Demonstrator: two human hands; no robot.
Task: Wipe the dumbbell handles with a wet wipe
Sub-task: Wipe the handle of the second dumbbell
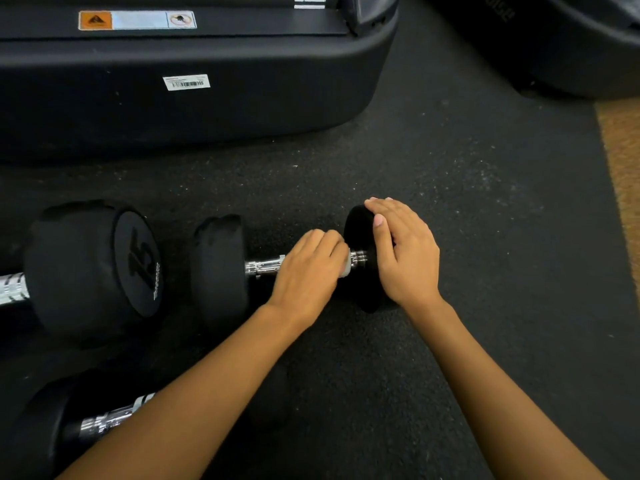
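My left hand fingers pinch the wet wipe round this handle; right hand flat, steadying; two floor dumbbells seemingly left

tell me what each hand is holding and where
Left hand grips a white wipe around the dumbbell handle; right hand rests on its right head.

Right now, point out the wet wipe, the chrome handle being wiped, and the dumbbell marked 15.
wet wipe (345,269), head view, white edge showing under the left hand.
chrome handle (264,266), head view, bare stretch of the bar.
dumbbell marked 15 (138,263), head view, numbered end face.
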